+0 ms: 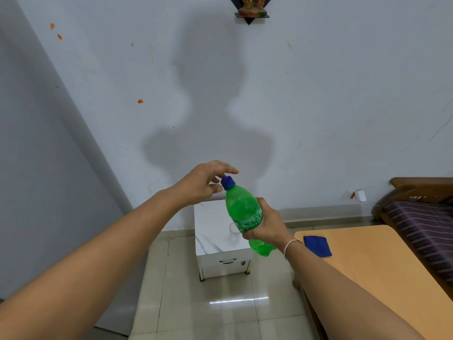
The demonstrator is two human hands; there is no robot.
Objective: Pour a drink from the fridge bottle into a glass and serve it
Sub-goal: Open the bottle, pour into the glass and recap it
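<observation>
Right hand (267,224): fingers wrapped round the middle of the green bottle (242,212), holding it in the air, tilted with its top leaning left.
Left hand (206,182): fingers loosely curled and spread around the blue cap (228,182), at or just beside it; I cannot tell whether they grip it.
Cap: on the bottle's neck.
Glass (233,228): clear, partly hidden behind the bottle, standing on the white marble-look tabletop (213,227) of a small cabinet.
Blue cloth (318,245): lying on the wooden tabletop (372,266) to the right.
Bed (421,217): far right, striped cover.
</observation>
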